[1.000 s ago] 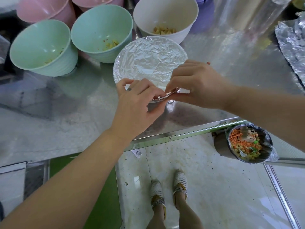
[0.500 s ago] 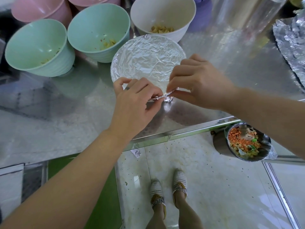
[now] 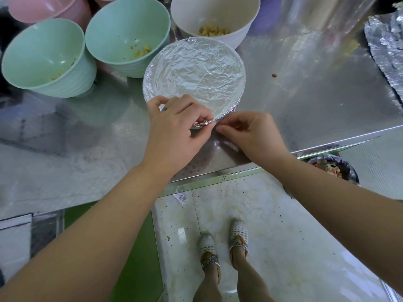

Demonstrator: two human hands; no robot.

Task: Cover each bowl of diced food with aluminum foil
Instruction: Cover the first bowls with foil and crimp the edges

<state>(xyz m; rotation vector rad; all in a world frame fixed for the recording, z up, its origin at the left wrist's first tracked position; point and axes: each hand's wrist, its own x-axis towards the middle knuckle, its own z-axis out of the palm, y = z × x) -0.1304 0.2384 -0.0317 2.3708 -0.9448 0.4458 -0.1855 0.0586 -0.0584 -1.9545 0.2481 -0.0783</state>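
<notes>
A shiny steel table (image 3: 305,105) fills the upper part of the view, with a pale tiled floor (image 3: 283,236) below its near edge. Along the back of the table stand a pink bowl (image 3: 43,7), two green bowls (image 3: 43,57) (image 3: 126,35) with a few scraps of diced food inside, and a white bowl (image 3: 216,16) holding pale yellow cubes. A loose crumpled foil sheet (image 3: 386,53) lies at the far right edge. In front of the white bowl, close to the near edge of the table, sits the foil-covered bowl (image 3: 194,77), its top sealed with wrinkled aluminium foil folded down round the rim. Both hands meet at its near rim: the left hand (image 3: 174,131) has its fingers curled over the edge, pinching the folded foil, and the right hand (image 3: 253,134) pinches the same foil fold just beside it. A small red crumb (image 3: 274,75) lies on the table to the right of the covered bowl
</notes>
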